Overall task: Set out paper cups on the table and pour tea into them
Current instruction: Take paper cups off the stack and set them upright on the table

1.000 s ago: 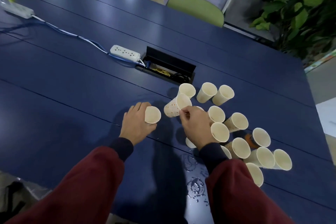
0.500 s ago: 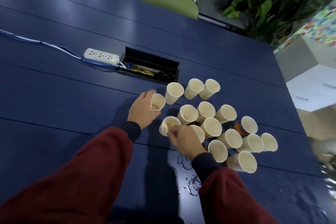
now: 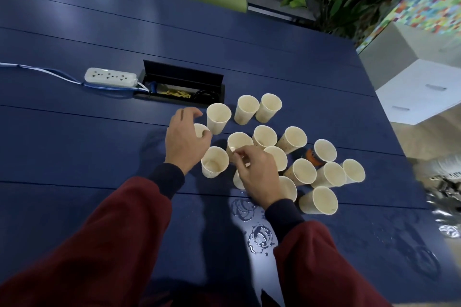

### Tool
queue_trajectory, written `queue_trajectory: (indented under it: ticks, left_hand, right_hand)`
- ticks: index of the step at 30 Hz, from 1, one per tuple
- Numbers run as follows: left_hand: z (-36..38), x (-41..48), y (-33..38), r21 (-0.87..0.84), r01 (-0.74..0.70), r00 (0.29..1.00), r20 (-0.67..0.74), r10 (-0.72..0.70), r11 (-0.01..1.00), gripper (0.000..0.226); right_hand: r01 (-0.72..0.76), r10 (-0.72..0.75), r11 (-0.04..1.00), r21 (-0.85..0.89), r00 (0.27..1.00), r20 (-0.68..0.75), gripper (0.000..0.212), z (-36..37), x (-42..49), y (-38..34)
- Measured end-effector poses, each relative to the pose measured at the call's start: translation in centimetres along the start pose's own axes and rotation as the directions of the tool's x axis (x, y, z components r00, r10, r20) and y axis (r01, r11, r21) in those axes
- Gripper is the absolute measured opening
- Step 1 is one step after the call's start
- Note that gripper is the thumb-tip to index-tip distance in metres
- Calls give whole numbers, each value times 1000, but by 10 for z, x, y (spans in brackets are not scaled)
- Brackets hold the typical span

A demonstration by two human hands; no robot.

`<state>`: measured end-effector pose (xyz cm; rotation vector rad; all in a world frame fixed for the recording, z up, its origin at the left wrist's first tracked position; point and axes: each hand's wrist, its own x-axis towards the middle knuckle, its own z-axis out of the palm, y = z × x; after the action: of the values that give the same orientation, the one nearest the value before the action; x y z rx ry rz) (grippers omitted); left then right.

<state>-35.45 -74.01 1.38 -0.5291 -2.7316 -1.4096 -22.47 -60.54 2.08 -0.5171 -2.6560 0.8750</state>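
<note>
Setting-out step: paper cups (image 3: 291, 141) stand clustered toward desk (image 3: 74, 144) right edge. Left hand (image 3: 185, 139) fingers curl round leftmost cup (image 3: 199, 129); right hand (image 3: 258, 174) fingers pinch rim of middle cup (image 3: 240, 141). Next, likely: space them out, then pour; teapot not in view.

Cups (image 3: 264, 136) on the counter (image 3: 74, 144)
Many cups stand close together on the counter, right of the middle. Behind them a box (image 3: 182, 82) sits in the counter, a power strip (image 3: 111, 77) just left of it. A spill (image 3: 259, 237) lies in front of the cups.
</note>
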Motion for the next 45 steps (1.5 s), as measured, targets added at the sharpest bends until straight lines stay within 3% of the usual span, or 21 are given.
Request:
queue_trajectory:
  ticks: [5,11,17,26,34,45]
  left_hand:
    - [24,-15,31,3,-147,982,118,146,989,18]
    - [83,-41,85,70,-169,962,229,149,983,9]
    - [154,-70,156,26,-220,950,231,208,975,7]
    - [234,-97,228,-52,-268,880,393,267,962,17]
    - [291,-109,278,-85,-421,739,545,396,903,14]
    - [431,-129,382,-96,-400,710,596,375,911,15]
  right_hand:
    - [13,-14,1000,-14,998,-56,9,-24,-2,22]
    - [10,-10,1000,-8,996,-84,12,-80,-16,86]
    - [-52,58,997,53,989,-136,12,-150,-36,160]
    - [-195,206,978,68,936,-284,10,-225,-72,236]
    - [-358,350,932,56,850,-394,18,-274,-117,284]
    - [-426,421,901,86,807,-415,18,-368,-116,415]
